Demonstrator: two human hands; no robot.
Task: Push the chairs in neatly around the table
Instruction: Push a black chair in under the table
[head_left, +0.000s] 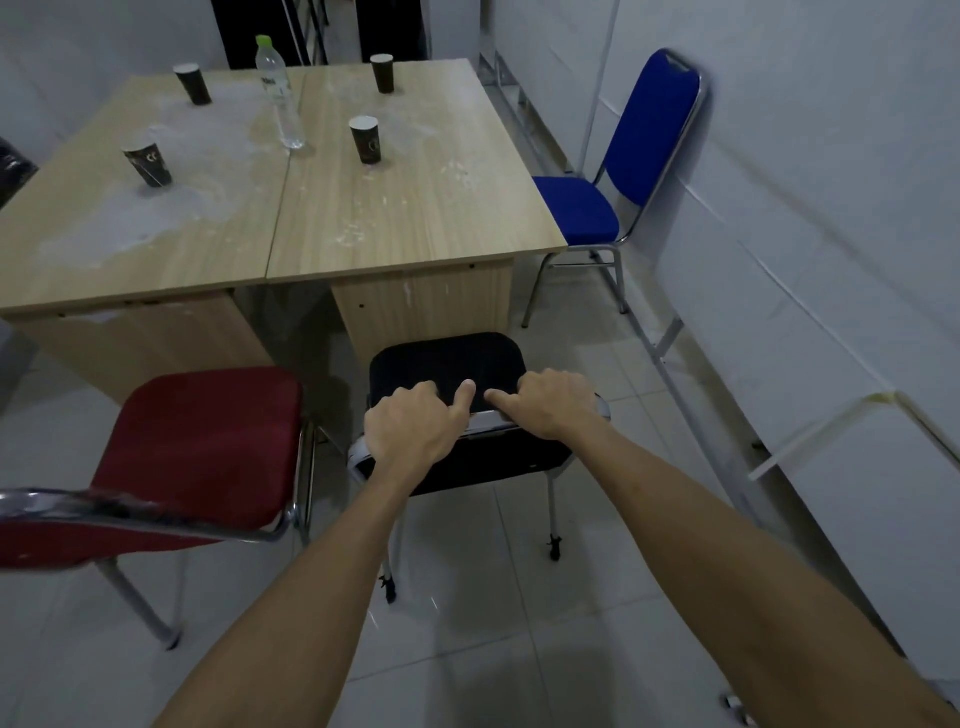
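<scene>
A black chair (448, 358) stands at the near edge of the wooden table (395, 208), its seat short of the tabletop. My left hand (410, 426) and my right hand (553, 402) both grip the top of its chrome-edged backrest, side by side. To its left a red chair (208, 436) stands pulled out from the table. At the table's right side, a blue chair (582, 208) has its seat partly under the tabletop and its back close to the wall.
On the dusty table stand several dark paper cups (366, 139) and a clear plastic bottle (280, 93) with a green cap. A white wall with a metal-framed panel (670, 332) runs along the right. The floor (467, 623) is pale tile.
</scene>
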